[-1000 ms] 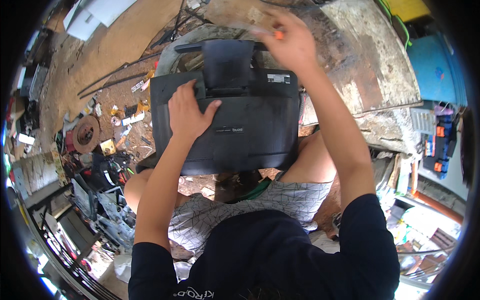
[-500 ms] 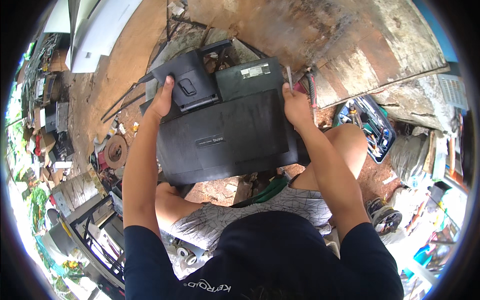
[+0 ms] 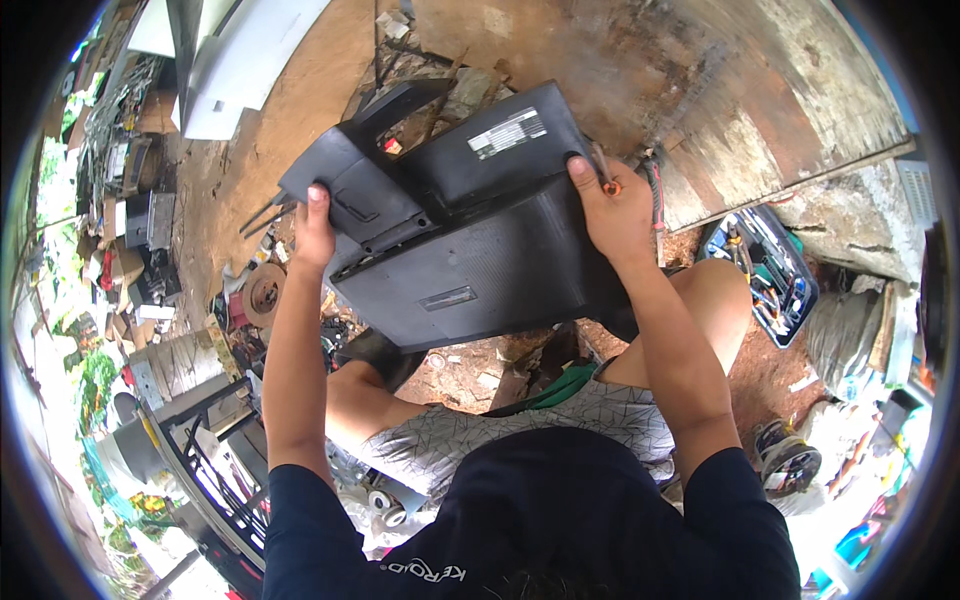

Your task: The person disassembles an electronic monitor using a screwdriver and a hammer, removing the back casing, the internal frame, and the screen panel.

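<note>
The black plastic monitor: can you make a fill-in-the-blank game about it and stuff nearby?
The left hand lays its ____ on top of the flat black plastic stand.
The right hand grips the rectangular black plastic monitor and a thin tool with an ____ part.
The monitor's rectangular label is mostly ____.
An open dark plastic toolbox lies on the picture's ____ side.
Missing words: thumb; orange; white; right.

I get bright daylight, strongest down the left side, where the greenery (image 3: 98, 378) bleaches toward white, and the lower right glares out too. A soft sheen lies on the black monitor (image 3: 510, 265); its outline reads clearly, but its pale label (image 3: 507, 134) washes out. The dark shirt (image 3: 560, 500) sinks nearly to black. My fisheye bends straight edges toward a black rim, where small clutter turns too soft to make out.
</note>
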`<state>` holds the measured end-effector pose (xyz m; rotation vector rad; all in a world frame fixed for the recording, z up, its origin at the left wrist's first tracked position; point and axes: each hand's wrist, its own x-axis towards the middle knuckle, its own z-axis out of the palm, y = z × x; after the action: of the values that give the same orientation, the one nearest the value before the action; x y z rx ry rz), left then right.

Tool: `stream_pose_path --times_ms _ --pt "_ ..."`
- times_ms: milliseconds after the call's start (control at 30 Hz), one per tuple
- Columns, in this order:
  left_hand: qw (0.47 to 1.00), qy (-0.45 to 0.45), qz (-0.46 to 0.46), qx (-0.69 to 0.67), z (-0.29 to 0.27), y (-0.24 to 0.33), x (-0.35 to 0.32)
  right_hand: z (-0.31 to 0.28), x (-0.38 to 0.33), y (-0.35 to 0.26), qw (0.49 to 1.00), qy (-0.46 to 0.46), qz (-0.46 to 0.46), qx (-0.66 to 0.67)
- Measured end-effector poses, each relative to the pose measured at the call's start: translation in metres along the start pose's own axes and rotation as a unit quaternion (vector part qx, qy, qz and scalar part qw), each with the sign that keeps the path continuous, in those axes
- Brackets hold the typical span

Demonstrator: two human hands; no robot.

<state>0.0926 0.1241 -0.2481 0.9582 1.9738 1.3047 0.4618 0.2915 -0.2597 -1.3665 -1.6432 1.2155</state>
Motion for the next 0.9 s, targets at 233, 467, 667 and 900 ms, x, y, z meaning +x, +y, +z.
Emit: stream_pose_path --times_ms 233,467,667,900 --pt "0.986 0.022 -0.024 0.166 0.037 0.052 -0.022 -0.006 0.032 0.008 0.997 -0.001 -0.015 -0.08" --pt "0.997 0.063 0.043 0.02 0.035 0.008 -0.055 -0.022 0.09 -0.078 0.973 -0.068 -0.164 -0.147" --pt "0.924 0.104 0.181 -0.321 0.043 0.012 -0.088 -0.039 0.066 -0.269 0.873 -0.099 -0.383 -0.286" --pt "0.871 0.137 0.22 -0.418 0.0 0.114 -0.095 -0.078 -0.051 -0.365 0.76 0.009 -0.605 -0.236"
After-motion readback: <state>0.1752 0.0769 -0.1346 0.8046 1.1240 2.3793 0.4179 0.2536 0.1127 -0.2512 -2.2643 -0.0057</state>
